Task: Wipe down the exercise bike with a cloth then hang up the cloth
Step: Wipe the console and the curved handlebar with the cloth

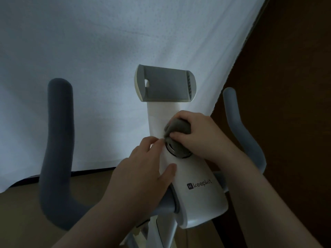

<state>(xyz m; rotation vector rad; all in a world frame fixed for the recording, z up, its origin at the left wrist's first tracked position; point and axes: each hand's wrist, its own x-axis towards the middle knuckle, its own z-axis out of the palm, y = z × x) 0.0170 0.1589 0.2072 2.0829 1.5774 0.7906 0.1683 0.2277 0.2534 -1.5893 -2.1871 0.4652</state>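
Observation:
The exercise bike's white console column [195,178] fills the lower middle of the head view, with a grey round knob [176,150] on top and a grey device holder [165,84] above it. My right hand [198,135] grips a bunched grey cloth [177,128] and presses it against the column just above the knob. My left hand [143,169] rests on the column's left side, thumb laid across the white face, fingertips close to the cloth's lower edge beside the knob. Part of the cloth is hidden under my right fingers.
A dark grey padded handlebar [57,149] curves up on the left, and a lighter grey handlebar [240,129] rises on the right. A white sheet [89,51] hangs behind the bike. Dark brown wood [286,68] stands at the right, tan floor [21,221] below left.

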